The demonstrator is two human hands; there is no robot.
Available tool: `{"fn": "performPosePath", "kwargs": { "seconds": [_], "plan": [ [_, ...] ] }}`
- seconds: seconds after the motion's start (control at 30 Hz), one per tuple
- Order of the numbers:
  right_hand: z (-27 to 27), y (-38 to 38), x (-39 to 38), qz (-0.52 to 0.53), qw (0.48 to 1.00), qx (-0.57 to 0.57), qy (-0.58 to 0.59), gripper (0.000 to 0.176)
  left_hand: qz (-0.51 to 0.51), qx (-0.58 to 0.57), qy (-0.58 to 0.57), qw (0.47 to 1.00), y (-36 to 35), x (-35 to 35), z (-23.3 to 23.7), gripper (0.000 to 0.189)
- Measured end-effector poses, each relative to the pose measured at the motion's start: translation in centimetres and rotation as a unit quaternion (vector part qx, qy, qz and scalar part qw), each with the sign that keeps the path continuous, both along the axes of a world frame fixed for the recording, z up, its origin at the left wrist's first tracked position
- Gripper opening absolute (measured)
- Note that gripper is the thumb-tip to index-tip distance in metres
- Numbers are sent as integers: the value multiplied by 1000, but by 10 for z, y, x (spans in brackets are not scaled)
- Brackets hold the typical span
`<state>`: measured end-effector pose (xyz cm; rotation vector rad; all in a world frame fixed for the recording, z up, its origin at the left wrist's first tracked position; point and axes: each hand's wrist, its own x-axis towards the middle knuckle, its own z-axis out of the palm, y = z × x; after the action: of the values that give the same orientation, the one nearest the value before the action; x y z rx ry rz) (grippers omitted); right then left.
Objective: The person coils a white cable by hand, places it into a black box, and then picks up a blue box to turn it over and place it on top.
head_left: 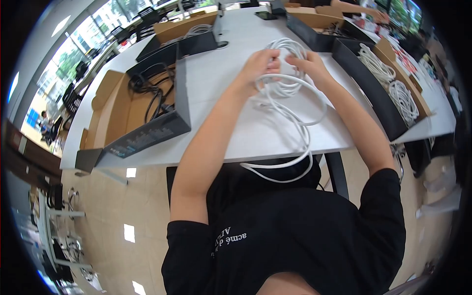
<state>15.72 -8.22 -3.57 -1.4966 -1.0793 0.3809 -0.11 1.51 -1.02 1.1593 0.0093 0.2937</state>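
Where visible, cable (289, 90) apparently between hands (259, 68) (313, 67)

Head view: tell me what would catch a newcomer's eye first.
First, the coiled white cable in the left hand and right hand, some strands drooping off the table. Next, the open carton of black cables at left and the long black box of white cable bundles at right.

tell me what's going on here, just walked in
A person is handling a loosely coiled white cable over a table, with the left hand and right hand on either side of the coil. A loose loop hangs past the table's near edge. To the left, an open box holds black cables; to the right, another open box holds bundled white cables.
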Motion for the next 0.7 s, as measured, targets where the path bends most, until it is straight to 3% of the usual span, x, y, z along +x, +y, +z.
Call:
{"fn": "performPosePath", "kwargs": {
  "seconds": [0.1, 0.17, 0.2, 0.3, 0.4, 0.5, 0.6, 0.7],
  "plan": [
    [20, -8, -24, 76, 994, 84, 9, 24, -61, 6, 43, 997, 2, -8, 9, 15],
    [30, -19, -21, 106, 993, -23, 48, 23, -62, 24, 60, 996, 0, -12, 14, 16],
    [32, -21, -19, 123, 987, -75, 68, 22, -57, 37, 68, 995, 3, -11, 12, 13],
    [28, -19, -11, 138, 980, 11, 141, 16, 38, 133, 44, 989, -9, -8, 10, 22],
    [33, -19, -12, 54, 965, 75, 244, 13, 38, 159, 16, 986, -9, -6, 4, 39],
    [32, -20, -4, 12, 948, 137, 287, 17, 47, 180, -14, 982, -14, 2, -5, 44],
    [26, -18, -5, 20, 924, 168, 342, 19, 90, 186, -12, 978, -16, 14, -20, 39],
    [25, -13, -9, 38, 921, 183, 342, 20, 57, 58, -89, 993, -26, 10, -11, 27]
  ]
}}
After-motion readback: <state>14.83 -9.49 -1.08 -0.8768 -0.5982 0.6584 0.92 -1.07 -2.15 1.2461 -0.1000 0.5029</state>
